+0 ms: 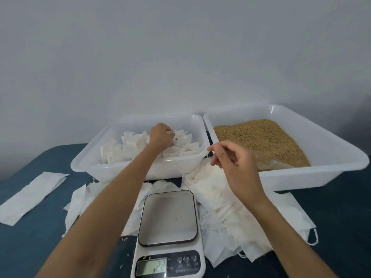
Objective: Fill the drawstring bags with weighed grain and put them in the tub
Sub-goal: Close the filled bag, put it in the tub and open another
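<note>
Two tubs sit side by side at the back of the head view: the left tub (pixel 186 161) holds a heap of filled bags (pixel 128 149), the right tub (pixel 301 175) holds the grain (pixel 265 141). By my judgement the work is well along but far from finished, since a good pile of empty bags (pixel 216 197) lies flat around the scale (pixel 168 233) (its platform bare, its display too blurred to read). The left hand (pixel 161 135) reaches into the left tub, fingers curled on a bag (pixel 181 137) at the top of the heap, apparently setting it down. That bag stands roughly upright among the others, its gathered mouth up; whether the string is drawn tight I cannot tell. The right hand (pixel 230 155) hovers above the empties near the grain tub, finger and thumb pinched together, perhaps on a thin string. A flat packet (pixel 30 195) lies at far left, long axis running diagonally.
</note>
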`<action>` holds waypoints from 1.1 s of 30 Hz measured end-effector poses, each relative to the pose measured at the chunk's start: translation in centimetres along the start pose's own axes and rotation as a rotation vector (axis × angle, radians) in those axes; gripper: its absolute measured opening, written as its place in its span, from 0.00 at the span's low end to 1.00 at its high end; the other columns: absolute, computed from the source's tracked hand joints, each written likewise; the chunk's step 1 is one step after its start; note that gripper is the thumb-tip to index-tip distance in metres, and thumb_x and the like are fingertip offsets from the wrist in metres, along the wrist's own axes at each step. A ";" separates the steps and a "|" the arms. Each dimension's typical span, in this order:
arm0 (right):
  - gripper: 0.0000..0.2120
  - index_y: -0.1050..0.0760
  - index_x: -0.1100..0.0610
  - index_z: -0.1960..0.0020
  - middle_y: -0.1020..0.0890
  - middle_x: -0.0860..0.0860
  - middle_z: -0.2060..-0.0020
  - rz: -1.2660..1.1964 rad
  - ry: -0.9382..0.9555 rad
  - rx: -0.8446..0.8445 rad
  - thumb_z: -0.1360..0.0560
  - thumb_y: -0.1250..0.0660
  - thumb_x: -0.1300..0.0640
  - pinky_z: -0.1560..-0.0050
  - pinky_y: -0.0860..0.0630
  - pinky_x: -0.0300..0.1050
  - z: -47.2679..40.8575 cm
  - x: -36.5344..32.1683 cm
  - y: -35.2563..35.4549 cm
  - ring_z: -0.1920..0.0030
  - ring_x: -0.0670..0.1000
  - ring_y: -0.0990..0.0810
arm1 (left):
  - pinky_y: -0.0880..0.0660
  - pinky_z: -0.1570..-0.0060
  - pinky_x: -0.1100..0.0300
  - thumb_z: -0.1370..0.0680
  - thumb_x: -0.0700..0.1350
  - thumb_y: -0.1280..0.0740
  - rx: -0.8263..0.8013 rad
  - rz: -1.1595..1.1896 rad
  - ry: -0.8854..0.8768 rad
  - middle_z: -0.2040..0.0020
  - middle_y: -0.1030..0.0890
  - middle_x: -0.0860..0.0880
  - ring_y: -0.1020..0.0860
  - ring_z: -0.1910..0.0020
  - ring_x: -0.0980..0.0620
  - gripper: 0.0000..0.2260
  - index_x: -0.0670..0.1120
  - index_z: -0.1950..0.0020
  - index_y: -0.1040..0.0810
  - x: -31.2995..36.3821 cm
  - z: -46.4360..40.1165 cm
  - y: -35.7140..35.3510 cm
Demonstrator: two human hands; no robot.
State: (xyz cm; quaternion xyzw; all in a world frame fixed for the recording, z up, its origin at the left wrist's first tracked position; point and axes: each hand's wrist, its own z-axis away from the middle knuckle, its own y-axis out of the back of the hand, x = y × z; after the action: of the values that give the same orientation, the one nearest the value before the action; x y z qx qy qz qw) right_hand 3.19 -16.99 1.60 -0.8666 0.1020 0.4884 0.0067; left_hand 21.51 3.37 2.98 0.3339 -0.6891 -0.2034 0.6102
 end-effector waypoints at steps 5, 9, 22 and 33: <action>0.11 0.18 0.60 0.50 0.19 0.51 0.68 -0.278 -0.113 0.046 0.16 0.38 0.58 0.60 0.25 0.36 -0.7 -0.4 1.1 0.66 0.46 0.24 | 0.24 0.41 0.50 0.18 0.37 0.35 0.153 -0.282 -0.160 0.41 0.17 0.41 0.20 0.41 0.40 0.11 0.40 0.38 0.18 1.2 2.3 2.2; 0.13 0.19 0.62 0.49 0.21 0.52 0.69 -0.503 -0.224 0.070 0.16 0.39 0.57 0.60 0.23 0.37 -1.0 -0.7 1.6 0.67 0.50 0.27 | 0.26 0.56 0.54 0.20 0.40 0.29 0.280 -0.046 -0.498 0.57 0.21 0.51 0.23 0.58 0.52 0.04 0.44 0.46 0.19 2.1 9.6 1.5; 0.13 0.19 0.62 0.48 0.22 0.53 0.69 -0.515 -0.209 0.031 0.15 0.41 0.57 0.55 0.22 0.43 -0.9 -0.6 1.5 0.67 0.50 0.28 | 0.25 0.48 0.53 0.29 0.49 0.18 -0.376 0.008 -0.607 0.49 0.22 0.49 0.25 0.51 0.51 0.16 0.45 0.46 0.15 -0.3 17.8 -4.5; 0.14 0.20 0.64 0.47 0.22 0.52 0.68 -0.505 -0.209 0.019 0.15 0.41 0.56 0.55 0.22 0.44 -0.9 -0.3 1.6 0.68 0.49 0.28 | 0.33 0.58 0.71 0.25 0.36 0.23 -0.340 0.148 -0.508 0.63 0.22 0.53 0.26 0.64 0.63 0.02 0.39 0.57 0.14 -0.3 17.6 -4.0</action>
State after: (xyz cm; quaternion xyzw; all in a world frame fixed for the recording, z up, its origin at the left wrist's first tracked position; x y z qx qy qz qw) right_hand 3.46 -18.62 2.45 -0.8094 -0.1139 0.5571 0.1466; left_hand 5.19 -1.44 -3.06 0.1147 -0.7980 -0.3476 0.4787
